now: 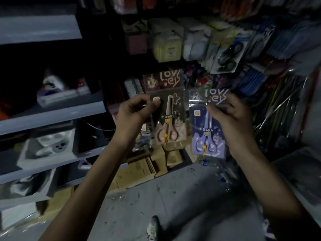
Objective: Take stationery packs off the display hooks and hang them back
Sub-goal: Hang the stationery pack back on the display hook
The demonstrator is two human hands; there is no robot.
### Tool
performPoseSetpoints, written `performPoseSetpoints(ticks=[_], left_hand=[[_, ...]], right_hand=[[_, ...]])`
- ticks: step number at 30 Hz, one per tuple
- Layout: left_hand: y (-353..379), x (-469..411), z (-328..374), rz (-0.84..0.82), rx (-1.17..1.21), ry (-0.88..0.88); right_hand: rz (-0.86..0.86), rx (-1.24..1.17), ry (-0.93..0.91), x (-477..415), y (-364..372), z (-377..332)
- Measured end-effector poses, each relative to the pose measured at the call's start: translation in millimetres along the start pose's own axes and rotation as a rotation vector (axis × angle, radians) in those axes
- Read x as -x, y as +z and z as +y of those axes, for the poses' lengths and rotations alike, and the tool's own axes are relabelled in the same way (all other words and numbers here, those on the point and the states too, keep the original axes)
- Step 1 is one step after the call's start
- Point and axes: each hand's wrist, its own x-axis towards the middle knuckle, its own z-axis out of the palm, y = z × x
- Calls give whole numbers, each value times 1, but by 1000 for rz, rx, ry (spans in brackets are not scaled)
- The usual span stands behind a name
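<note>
Two scissor packs are held up before a dim display wall. My left hand [134, 115] pinches the left edge of the brown pack [169, 108], which holds pink scissors. My right hand [229, 117] grips the upper part of the purple pack [207, 134], which holds lilac scissors. The brown pack's top reaches up among the hanging goods; whether it sits on a hook is hidden. The purple pack hangs free from my fingers, lower and to the right.
Grey shelves [52, 117] with boxed goods run down the left. More hanging packs [225, 54] and pens crowd the upper right. Cardboard boxes [152, 164] lie on the floor below the packs. A shoe [152, 228] shows at the bottom.
</note>
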Motion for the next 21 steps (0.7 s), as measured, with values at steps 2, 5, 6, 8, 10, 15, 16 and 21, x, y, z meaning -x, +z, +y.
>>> performPoseSetpoints(ticks=[2, 5, 6, 8, 10, 15, 16, 21], left_hand=[[13, -21, 5, 10, 8, 9], [35, -47, 15, 18, 17, 27], [42, -54, 17, 17, 12, 34], [55, -67, 20, 22, 16, 43], [71, -78, 28, 42, 17, 71], [116, -95, 52, 130, -45, 175], [125, -98, 57, 141, -52, 190], [162, -104, 78, 206, -89, 236]], right_hand=[[0, 16, -40, -24, -7, -5], [17, 35, -101, -61, -19, -11], [25, 43, -116, -72, -24, -12], [36, 32, -151, -94, -36, -15], [6, 15, -216, -114, -49, -19], [-147, -64, -296, -162, -79, -31], [-196, -65, -299, -171, -85, -36], [-385, -144, -271, -212, -101, -62]])
